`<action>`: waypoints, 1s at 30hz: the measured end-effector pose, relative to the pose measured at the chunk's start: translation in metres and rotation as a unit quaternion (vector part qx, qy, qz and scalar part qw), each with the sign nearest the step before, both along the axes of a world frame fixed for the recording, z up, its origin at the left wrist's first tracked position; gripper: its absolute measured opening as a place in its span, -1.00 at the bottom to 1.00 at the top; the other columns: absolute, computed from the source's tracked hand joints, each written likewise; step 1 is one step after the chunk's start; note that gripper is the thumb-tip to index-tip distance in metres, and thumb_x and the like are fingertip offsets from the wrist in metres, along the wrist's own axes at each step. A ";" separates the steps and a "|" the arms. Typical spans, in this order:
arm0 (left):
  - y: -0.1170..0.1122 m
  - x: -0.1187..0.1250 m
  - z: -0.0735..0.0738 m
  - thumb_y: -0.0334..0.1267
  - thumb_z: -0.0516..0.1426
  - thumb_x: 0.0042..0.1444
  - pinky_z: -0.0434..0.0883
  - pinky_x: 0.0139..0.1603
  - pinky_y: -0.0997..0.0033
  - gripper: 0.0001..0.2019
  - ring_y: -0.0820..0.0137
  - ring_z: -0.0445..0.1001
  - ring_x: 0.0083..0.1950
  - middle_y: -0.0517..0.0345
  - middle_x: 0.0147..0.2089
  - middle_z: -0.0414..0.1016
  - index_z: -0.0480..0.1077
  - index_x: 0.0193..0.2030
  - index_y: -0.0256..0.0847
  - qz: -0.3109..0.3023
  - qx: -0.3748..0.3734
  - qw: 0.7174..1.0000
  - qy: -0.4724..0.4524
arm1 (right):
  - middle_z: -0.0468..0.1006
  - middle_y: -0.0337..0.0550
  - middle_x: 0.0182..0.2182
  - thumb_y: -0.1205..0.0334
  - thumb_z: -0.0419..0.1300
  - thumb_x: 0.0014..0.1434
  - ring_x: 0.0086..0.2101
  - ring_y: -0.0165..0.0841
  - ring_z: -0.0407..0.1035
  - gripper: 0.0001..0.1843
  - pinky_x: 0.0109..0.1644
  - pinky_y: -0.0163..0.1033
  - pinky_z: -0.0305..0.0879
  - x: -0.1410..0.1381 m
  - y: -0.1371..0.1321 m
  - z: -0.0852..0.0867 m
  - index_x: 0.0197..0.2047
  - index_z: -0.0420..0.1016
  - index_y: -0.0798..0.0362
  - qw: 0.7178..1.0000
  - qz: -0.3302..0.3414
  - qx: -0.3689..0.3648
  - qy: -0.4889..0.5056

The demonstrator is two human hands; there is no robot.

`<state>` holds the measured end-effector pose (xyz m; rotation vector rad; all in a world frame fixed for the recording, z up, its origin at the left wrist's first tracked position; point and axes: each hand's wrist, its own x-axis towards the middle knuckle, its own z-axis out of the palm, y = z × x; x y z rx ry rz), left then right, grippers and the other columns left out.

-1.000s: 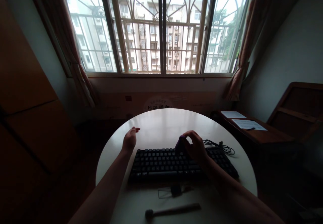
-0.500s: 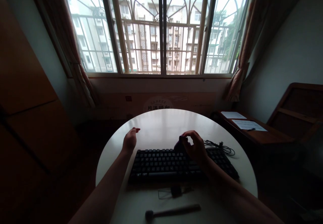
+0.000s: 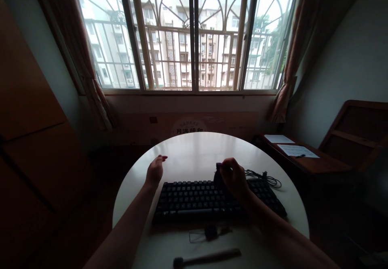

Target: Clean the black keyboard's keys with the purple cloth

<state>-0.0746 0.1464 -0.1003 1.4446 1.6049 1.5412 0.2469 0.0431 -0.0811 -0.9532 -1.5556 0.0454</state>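
Observation:
A black keyboard [image 3: 188, 204] lies across the round white table. Above its right half, my right hand [image 3: 235, 178] is closed on a small dark rounded object with a narrow top [image 3: 217, 177]; its kind is too dark to make out. Beside the keyboard's back left corner is my left hand [image 3: 155, 172], holding nothing, with its fingers stretched out to the right. In front of the keyboard lie a small dark tool with a wire loop [image 3: 211, 232] and a toothbrush-like brush [image 3: 207, 257], its bristle end to the left.
A coiled black cable [image 3: 268, 179] sits behind the keyboard's right end, on the white table [image 3: 188, 152]. Sheets of paper [image 3: 297, 151] and a pen [image 3: 300, 156] lie on a wooden surface to the right. A barred window [image 3: 194, 59] is ahead.
The fingers of my right hand have closed in, and the gap inside them is gone. The dark object has shifted slightly right and stands more upright. My left hand has barely moved.

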 end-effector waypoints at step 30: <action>-0.002 0.001 0.002 0.02 -0.09 0.22 0.36 0.19 0.07 -0.51 0.08 0.50 0.06 -0.10 -0.07 0.61 0.56 -0.14 -0.26 0.000 -0.012 1.000 0.011 | 0.44 -0.30 -0.52 0.22 0.23 0.18 -0.53 -0.37 0.33 -0.92 -0.42 -0.27 0.31 -0.002 0.003 0.000 -0.34 0.41 -0.01 1.000 -0.007 -0.002 0.016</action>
